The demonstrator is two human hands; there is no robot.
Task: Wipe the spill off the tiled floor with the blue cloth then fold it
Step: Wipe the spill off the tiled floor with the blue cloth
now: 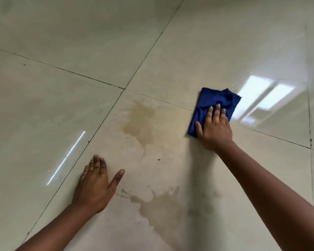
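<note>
Fingers (218, 110) of the right hand (214, 129) lie flat, pinning the cloth (212, 104) for wiping—left hand (94, 187), splayed empty on the floor (62, 105), braces beside the spill (140, 122).

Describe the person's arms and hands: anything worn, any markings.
Both forearms are bare all the way to the frame edge: no sleeves show. The left hand and the right hand wear no gloves, and no rings, watch or bracelets can be seen. The fingernails look short and unpainted. No markings are visible on either arm.
</note>
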